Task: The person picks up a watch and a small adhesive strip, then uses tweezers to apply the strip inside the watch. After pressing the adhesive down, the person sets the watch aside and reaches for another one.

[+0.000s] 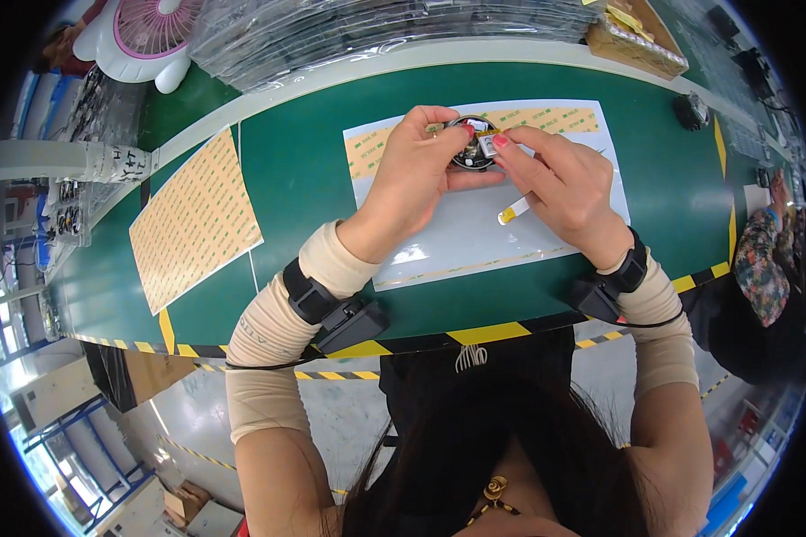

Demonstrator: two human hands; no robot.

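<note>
My left hand (412,166) is closed around a round, dark-rimmed housing (467,161) with small electronic parts inside. Its thumb presses at the top of the housing. Between the thumb and fingers of my right hand (560,174) is a small flat silver block (488,144) with a yellow edge, right over the housing's open face. Whether the block touches the inside cannot be made out. A white strip with a yellow end (513,211) sticks out below my right palm; its other end is hidden. Beneath both hands lies a white sheet with a tan adhesive band (403,251).
Another tan adhesive sheet (197,219) lies at the left of the green table (304,116). Clear plastic trays (367,36) are stacked along the back, beside a cardboard box (636,45). A pink-and-white fan (152,31) stands far left. Another person's patterned sleeve (761,268) shows at right.
</note>
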